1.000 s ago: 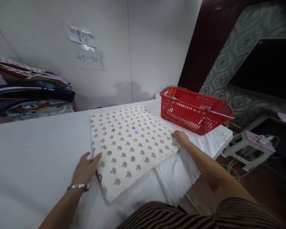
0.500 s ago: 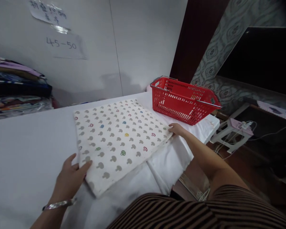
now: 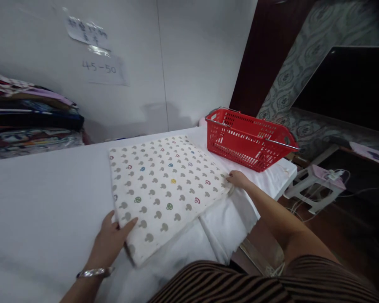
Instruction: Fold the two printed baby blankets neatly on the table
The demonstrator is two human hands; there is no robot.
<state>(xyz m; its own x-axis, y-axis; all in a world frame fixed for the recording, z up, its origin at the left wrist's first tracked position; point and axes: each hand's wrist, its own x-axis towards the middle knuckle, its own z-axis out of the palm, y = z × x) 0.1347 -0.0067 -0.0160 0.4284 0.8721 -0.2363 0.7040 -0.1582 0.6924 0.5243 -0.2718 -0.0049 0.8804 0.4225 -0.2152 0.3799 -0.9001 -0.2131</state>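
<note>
A cream cloth (image 3: 159, 189) printed with grey and a few coloured mushrooms lies folded into a flat rectangle on the white-covered table. At its near left edge is my left hand (image 3: 112, 240), the thumb on top and the other fingers along or under the side; a silver bracelet circles the wrist. My right hand (image 3: 238, 179) pinches the near right corner between thumb and fingers, which are partly hidden. Just beyond that hand stands a red plastic shopping basket (image 3: 249, 139) with metal handles.
Stacked folded fabrics (image 3: 31, 113) stand at the back left against the white wall, where handwritten paper signs (image 3: 104, 69) are taped. Right of the table (image 3: 50, 198) are a stool (image 3: 322, 181) with cables on it and a dark screen (image 3: 350, 84).
The view has swung slightly left, so everything appears further right and a little lower. Both hands stay at the same edges of the cloth, which keeps its shape.
</note>
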